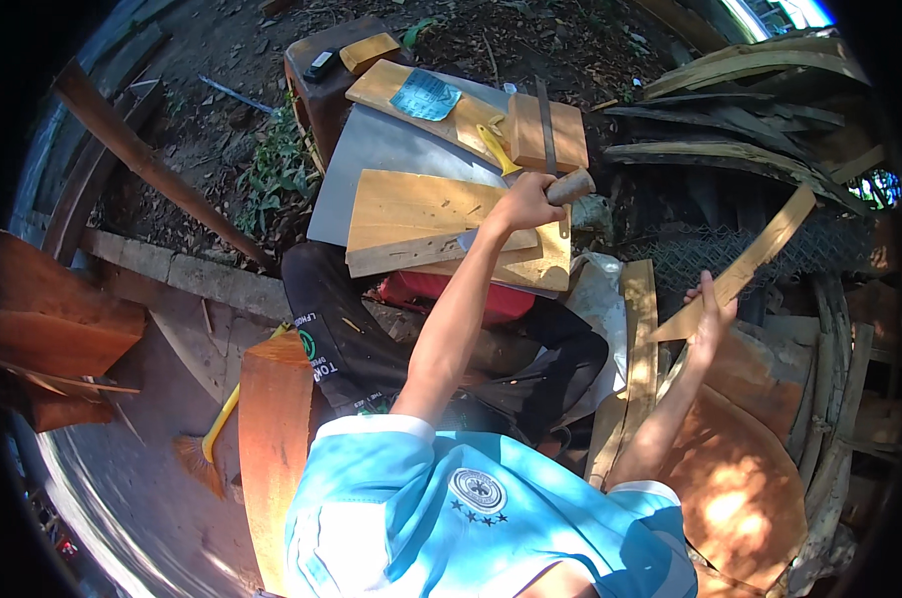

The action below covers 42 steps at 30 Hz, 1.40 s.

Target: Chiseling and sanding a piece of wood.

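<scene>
My left hand grips a cylindrical wooden piece above a light plywood board on a grey sheet. A narrow wooden strip lies across the board; a small bluish-grey piece beside my wrist is partly hidden. Off to the right, my right hand holds a thin wooden slat raised at a slant. Just beyond my left hand are a yellow-handled tool, a dark metal strip and a wooden block.
Dark bark slabs and wire mesh lie at the right, near a round tan panel. A yellow-handled broom, an upright reddish board and a leaning plank are at the left, beside a concrete edge.
</scene>
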{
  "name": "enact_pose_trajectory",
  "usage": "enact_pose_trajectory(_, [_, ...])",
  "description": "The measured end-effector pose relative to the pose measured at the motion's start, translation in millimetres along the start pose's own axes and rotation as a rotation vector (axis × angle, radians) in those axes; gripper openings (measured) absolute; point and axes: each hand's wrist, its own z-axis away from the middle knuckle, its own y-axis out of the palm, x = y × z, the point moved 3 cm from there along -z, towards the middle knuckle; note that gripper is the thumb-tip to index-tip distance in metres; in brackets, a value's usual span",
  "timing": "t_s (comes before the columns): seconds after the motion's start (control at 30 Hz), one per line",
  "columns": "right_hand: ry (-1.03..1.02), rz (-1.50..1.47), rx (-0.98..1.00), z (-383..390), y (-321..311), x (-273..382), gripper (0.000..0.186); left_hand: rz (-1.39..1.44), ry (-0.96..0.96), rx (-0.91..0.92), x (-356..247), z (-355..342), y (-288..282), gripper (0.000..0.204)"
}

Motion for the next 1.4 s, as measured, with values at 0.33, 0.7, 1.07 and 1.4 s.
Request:
enact_pose_trajectory(0.33, [0.102,0.049,0.167,-10.1,14.6,-2.8,0.014,-0.025,0.020,-0.025,-5.6,1.9,3.2,0.030])
enact_pose_trajectory(0.7, [0.153,-0.039,-0.043,-5.1,33.5,-10.8,0.013,-0.016,0.001,0.011,-0.6,1.6,2.5,0.032])
enact_pose_trajectory(1.07, [0.363,-0.007,0.118,40.4,52.1,-40.4,0.020,-0.087,0.011,0.043,5.2,4.3,3.1,0.040])
enact_pose_trajectory(1.4, [0.197,-0.170,0.497,99.2,213.9,-104.9,0.031,0.706,-0.145,0.169,-7.7,15.9,-67.7,0.013])
